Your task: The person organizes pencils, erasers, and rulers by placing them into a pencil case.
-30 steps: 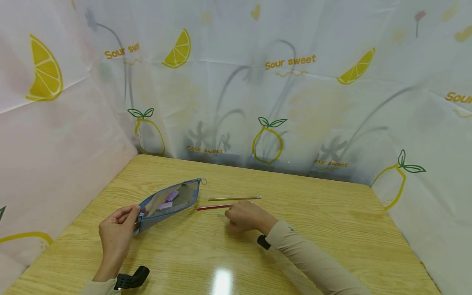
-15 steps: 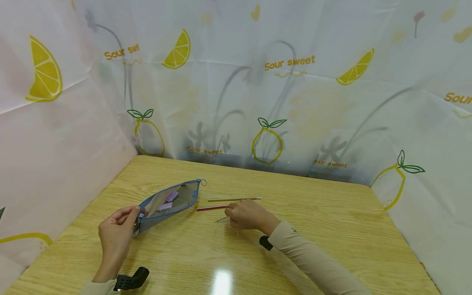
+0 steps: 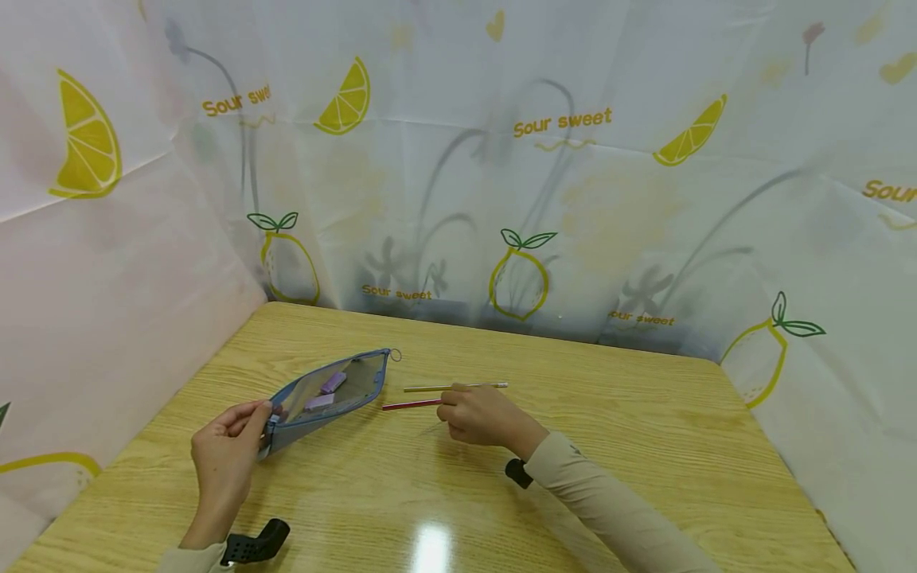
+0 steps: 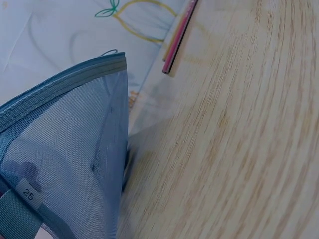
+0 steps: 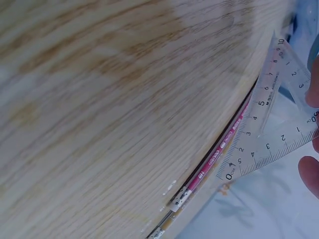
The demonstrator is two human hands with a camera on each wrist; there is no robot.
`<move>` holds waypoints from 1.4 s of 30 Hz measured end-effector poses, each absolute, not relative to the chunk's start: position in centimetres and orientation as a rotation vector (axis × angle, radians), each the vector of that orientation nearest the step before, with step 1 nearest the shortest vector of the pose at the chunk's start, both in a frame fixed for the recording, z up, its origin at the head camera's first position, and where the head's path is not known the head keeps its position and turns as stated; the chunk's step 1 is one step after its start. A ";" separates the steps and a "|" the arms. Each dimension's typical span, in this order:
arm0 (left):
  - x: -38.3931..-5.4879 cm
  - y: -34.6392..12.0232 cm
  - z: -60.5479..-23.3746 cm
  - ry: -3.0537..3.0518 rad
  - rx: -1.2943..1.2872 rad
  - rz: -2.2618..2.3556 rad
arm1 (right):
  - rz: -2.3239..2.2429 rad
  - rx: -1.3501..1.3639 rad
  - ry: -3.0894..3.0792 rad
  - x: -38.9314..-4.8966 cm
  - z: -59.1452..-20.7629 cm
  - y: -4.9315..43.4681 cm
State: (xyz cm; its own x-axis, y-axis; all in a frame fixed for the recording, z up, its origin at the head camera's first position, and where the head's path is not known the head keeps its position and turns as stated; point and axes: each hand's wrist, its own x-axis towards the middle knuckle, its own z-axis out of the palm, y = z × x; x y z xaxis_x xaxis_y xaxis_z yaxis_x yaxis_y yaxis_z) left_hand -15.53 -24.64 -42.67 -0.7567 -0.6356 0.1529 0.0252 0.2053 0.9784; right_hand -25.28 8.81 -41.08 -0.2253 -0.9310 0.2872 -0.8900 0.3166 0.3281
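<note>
My left hand (image 3: 224, 452) pinches the near left end of a blue mesh zip pouch (image 3: 292, 433), which gapes on the table. Inside it lie two purple, eraser-like blocks (image 3: 333, 383). My right hand (image 3: 483, 417) holds a clear set square (image 5: 258, 108) by one corner, tilted over the table in the right wrist view. Only a faint edge of it shows in the head view. Behind and partly under that hand lie a red pencil (image 3: 410, 405) and a gold pencil (image 3: 428, 388). In the left wrist view the pouch (image 4: 65, 124) hides most of my left hand.
The wooden table (image 3: 645, 446) meets a printed lemon curtain (image 3: 444, 183) at the back and sides. Each wrist carries a black camera mount (image 3: 256, 541). The pouch's zip-pull ring (image 3: 396, 354) sticks out towards the pencils.
My right hand has picked up the set square from the table and tilted it, shifting slightly. The left hand and pouch have stayed put.
</note>
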 end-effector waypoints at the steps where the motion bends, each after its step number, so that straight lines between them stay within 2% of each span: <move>1: -15.5 -24.6 -42.7 -1.947 0.566 -1.591 | -0.134 1.609 -2.156 -25.3 -41.0 8.8; 42: -15.6 -24.7 -42.6 -1.902 0.565 -1.655 | -0.019 1.433 -1.740 -24.5 -39.3 8.6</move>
